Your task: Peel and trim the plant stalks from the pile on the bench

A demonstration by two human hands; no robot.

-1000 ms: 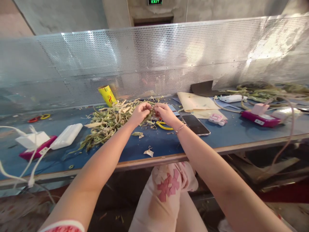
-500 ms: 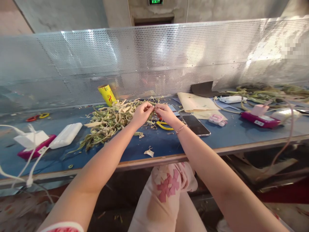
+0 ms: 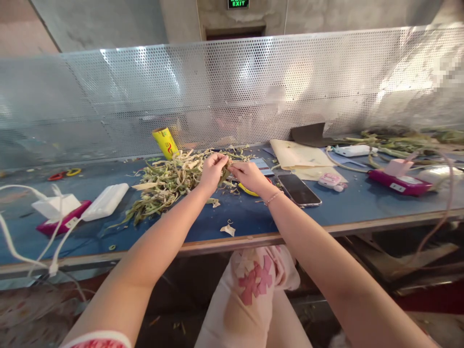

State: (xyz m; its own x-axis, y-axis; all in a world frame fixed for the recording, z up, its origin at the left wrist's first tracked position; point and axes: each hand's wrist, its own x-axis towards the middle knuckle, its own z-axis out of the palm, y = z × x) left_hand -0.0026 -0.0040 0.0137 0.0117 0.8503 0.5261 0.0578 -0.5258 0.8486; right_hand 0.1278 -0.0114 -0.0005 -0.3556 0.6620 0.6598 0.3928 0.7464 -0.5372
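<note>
A heap of dried, greenish plant leaves and stalks (image 3: 166, 186) lies on the blue table. At its right edge my left hand (image 3: 214, 170) is closed in a pinch, fingertips turned toward the other hand. My right hand (image 3: 250, 175) pinches too, its fingers meeting the left ones. Between the fingertips is a small piece of the dried plant (image 3: 228, 165), mostly hidden by the fingers. Yellow-handled scissors (image 3: 248, 189) lie partly under my right hand. Beside that wrist rests a black-screened phone (image 3: 299, 189).
A yellow can (image 3: 166, 143) leans behind the heap. To the left are a white power bank (image 3: 105, 201), a purple socket block (image 3: 65, 218) and cables. Rightward sit paper sheets (image 3: 302, 155), a pink case (image 3: 330, 181) and another purple socket block (image 3: 398, 182). A perforated metal screen (image 3: 232, 96) stands behind.
The whole view has shifted slightly, moving things rightward in the picture. My right hand has come lower and a little left relative to the table, while both hands stay pinched together.
</note>
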